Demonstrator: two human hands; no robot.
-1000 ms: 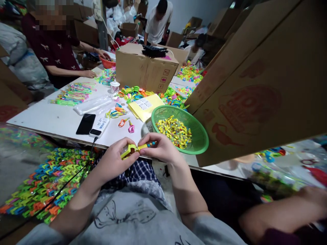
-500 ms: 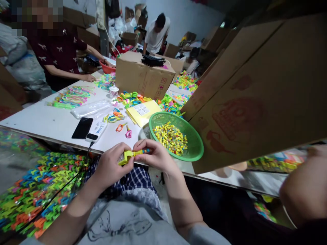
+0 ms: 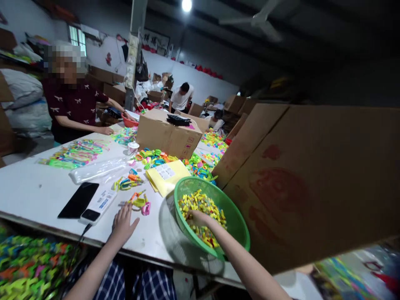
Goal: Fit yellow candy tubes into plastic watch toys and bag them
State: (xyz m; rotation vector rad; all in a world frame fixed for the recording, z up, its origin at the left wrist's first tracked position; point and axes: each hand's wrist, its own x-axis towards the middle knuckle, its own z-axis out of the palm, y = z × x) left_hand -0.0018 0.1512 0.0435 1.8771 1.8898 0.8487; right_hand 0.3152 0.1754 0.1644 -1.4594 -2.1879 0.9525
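Note:
My left hand (image 3: 124, 224) lies on the table with its fingers stretched out and apart. Just beyond its fingertips are a yellow plastic piece (image 3: 139, 202), an orange one and a pink ring-shaped piece (image 3: 146, 208). My right hand (image 3: 199, 218) reaches into a green plastic basket (image 3: 239, 225). Its fingers dip among many small yellow pieces (image 3: 215, 212), which hide the tips, so I cannot see whether they grip anything.
A phone (image 3: 78, 201) and a white device with a cable (image 3: 97, 206) lie left of my left hand. Beyond are a yellow envelope (image 3: 168, 177), clear plastic bags (image 3: 96, 170) and a cardboard box (image 3: 168, 135). A large carton (image 3: 300, 183) stands right. A person (image 3: 75, 104) works across the table.
My hands have parted from the yellow piece they held together. A yellow piece now lies beside the orange and pink ones; my right hand has moved into the basket. The view has tilted up.

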